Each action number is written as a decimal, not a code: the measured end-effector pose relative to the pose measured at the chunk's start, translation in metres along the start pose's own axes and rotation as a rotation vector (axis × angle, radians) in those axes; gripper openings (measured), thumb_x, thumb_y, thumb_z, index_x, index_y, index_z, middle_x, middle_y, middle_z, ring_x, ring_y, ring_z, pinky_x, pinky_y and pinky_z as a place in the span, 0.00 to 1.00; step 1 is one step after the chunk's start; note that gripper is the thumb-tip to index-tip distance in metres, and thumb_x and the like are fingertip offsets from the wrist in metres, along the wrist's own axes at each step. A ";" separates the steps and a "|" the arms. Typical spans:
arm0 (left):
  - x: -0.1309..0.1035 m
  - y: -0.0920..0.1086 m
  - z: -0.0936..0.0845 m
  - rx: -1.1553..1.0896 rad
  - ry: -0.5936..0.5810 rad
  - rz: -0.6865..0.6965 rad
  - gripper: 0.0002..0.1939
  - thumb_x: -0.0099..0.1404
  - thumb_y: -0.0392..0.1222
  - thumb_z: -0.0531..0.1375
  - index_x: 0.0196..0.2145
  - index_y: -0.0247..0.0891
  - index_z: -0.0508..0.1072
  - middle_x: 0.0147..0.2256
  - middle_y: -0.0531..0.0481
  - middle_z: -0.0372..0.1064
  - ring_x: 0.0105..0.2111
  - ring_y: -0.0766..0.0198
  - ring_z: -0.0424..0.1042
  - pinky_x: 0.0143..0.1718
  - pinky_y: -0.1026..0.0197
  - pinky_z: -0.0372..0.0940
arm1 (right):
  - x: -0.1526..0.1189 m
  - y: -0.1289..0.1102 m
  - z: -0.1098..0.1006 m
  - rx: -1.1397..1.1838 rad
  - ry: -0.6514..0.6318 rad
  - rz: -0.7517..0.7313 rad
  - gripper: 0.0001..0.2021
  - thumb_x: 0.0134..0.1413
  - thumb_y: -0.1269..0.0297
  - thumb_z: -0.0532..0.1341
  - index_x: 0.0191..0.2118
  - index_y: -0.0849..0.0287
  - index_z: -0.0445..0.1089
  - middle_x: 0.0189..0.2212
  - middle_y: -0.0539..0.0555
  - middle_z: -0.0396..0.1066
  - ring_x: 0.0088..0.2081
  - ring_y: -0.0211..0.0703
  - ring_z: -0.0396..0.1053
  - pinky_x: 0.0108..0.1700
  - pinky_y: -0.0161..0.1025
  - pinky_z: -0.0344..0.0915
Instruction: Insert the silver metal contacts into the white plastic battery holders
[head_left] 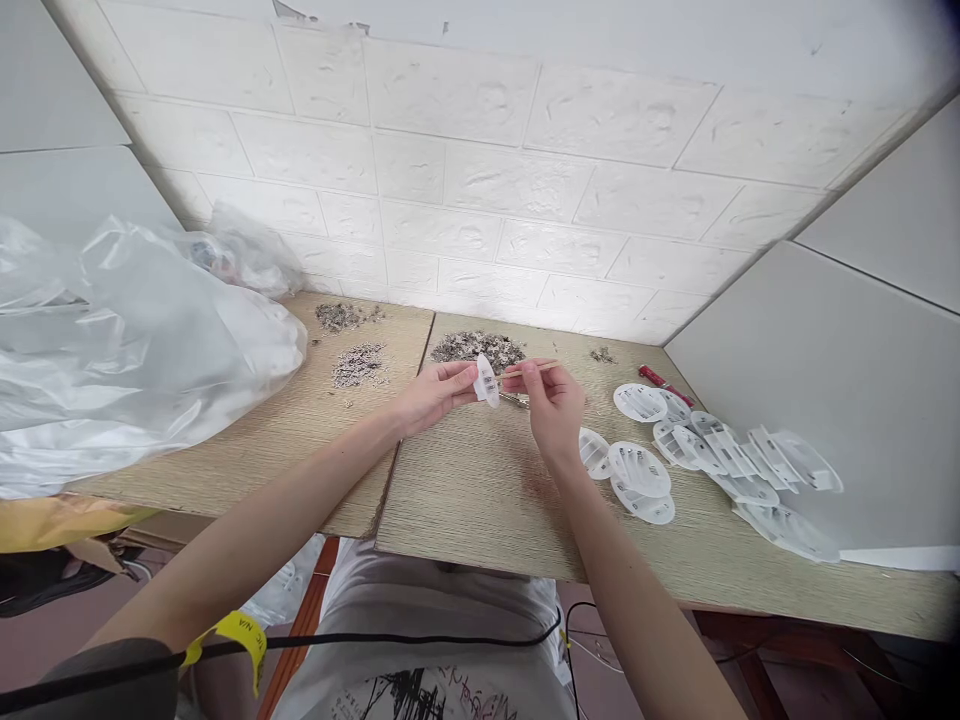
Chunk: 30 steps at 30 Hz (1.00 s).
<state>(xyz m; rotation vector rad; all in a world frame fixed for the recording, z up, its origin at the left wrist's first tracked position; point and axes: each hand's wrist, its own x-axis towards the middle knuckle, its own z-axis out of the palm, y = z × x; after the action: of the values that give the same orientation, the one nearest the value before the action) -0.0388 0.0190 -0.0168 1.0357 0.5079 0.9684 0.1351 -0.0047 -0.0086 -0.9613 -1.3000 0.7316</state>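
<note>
My left hand point(437, 397) grips a round white plastic piece point(487, 381) by its edge, tilted upright over the table. Small metal parts show on its face. In my right hand point(553, 405) is a thin wooden stick point(531, 369), pinched between the fingers, its tip at the face of the white piece. A slim metallic tool point(514, 400) shows just below the stick; whether the hand touches it cannot be told. Behind both hands lies a pile of small metal parts point(478, 347), partly hidden by the white piece.
Several white round pieces point(640, 470) lie at the right, some overlapping, near a red battery-like cylinder point(665, 385). Smaller metal piles point(359, 365) are on the left tabletop point(337, 490). A large plastic bag point(150, 340) covers the far left. A black cable point(420, 638) crosses my lap.
</note>
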 end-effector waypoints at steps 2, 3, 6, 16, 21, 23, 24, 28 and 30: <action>0.000 0.000 0.000 -0.003 -0.006 0.012 0.18 0.58 0.48 0.67 0.42 0.33 0.78 0.45 0.40 0.75 0.48 0.56 0.73 0.57 0.51 0.60 | 0.000 0.002 0.000 0.000 -0.049 -0.001 0.13 0.54 0.53 0.63 0.33 0.59 0.72 0.35 0.54 0.74 0.33 0.42 0.75 0.38 0.43 0.75; 0.000 0.000 0.000 -0.003 -0.009 0.018 0.18 0.58 0.48 0.66 0.42 0.33 0.78 0.45 0.40 0.75 0.48 0.56 0.73 0.57 0.51 0.60 | -0.001 0.002 0.001 -0.006 -0.071 -0.003 0.13 0.54 0.53 0.64 0.34 0.59 0.73 0.35 0.54 0.75 0.34 0.42 0.75 0.39 0.43 0.75; 0.002 -0.001 0.000 0.000 -0.007 0.036 0.17 0.58 0.48 0.66 0.42 0.33 0.78 0.45 0.40 0.76 0.48 0.56 0.73 0.57 0.51 0.60 | -0.001 0.004 0.001 -0.027 -0.093 -0.009 0.11 0.54 0.55 0.64 0.33 0.59 0.73 0.35 0.55 0.75 0.35 0.44 0.75 0.40 0.44 0.75; 0.000 -0.003 0.002 -0.067 0.069 0.031 0.18 0.55 0.46 0.69 0.41 0.32 0.78 0.44 0.39 0.76 0.48 0.54 0.73 0.58 0.48 0.61 | -0.002 0.005 0.003 0.027 -0.037 0.065 0.13 0.52 0.54 0.65 0.34 0.60 0.73 0.32 0.55 0.78 0.34 0.44 0.77 0.40 0.44 0.75; -0.001 0.000 0.007 -0.125 0.047 0.036 0.17 0.56 0.45 0.68 0.40 0.31 0.78 0.43 0.38 0.76 0.47 0.53 0.74 0.57 0.47 0.62 | -0.001 0.001 0.004 0.110 0.070 0.061 0.12 0.53 0.54 0.64 0.33 0.60 0.71 0.29 0.53 0.77 0.30 0.42 0.76 0.36 0.43 0.76; -0.001 0.001 0.008 -0.140 0.048 0.046 0.16 0.56 0.45 0.68 0.39 0.31 0.79 0.43 0.39 0.76 0.47 0.53 0.74 0.57 0.47 0.63 | -0.001 0.000 0.003 0.157 0.081 0.065 0.12 0.55 0.55 0.63 0.32 0.60 0.70 0.28 0.53 0.77 0.29 0.42 0.76 0.35 0.43 0.76; -0.002 0.001 0.008 -0.144 0.052 0.048 0.16 0.56 0.45 0.68 0.38 0.31 0.79 0.42 0.39 0.77 0.46 0.53 0.75 0.57 0.47 0.63 | -0.001 -0.001 0.002 0.168 0.075 0.069 0.12 0.55 0.55 0.63 0.32 0.60 0.70 0.28 0.53 0.76 0.28 0.42 0.76 0.34 0.42 0.76; -0.002 0.000 0.008 -0.141 0.071 0.040 0.13 0.59 0.43 0.66 0.39 0.31 0.79 0.43 0.39 0.77 0.46 0.54 0.75 0.58 0.47 0.62 | -0.002 -0.002 0.000 0.115 0.028 0.057 0.13 0.55 0.54 0.63 0.32 0.60 0.70 0.29 0.54 0.76 0.30 0.42 0.76 0.31 0.40 0.76; -0.002 0.000 0.008 -0.140 0.076 0.034 0.12 0.60 0.42 0.65 0.39 0.31 0.78 0.43 0.39 0.76 0.47 0.55 0.74 0.58 0.47 0.62 | -0.002 -0.002 0.000 0.079 0.018 0.038 0.13 0.55 0.54 0.63 0.32 0.60 0.70 0.30 0.54 0.76 0.31 0.42 0.76 0.32 0.39 0.76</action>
<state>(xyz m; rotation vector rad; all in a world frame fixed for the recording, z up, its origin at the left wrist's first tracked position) -0.0338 0.0136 -0.0137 0.8865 0.4790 1.0620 0.1345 -0.0073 -0.0080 -0.9285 -1.2312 0.7966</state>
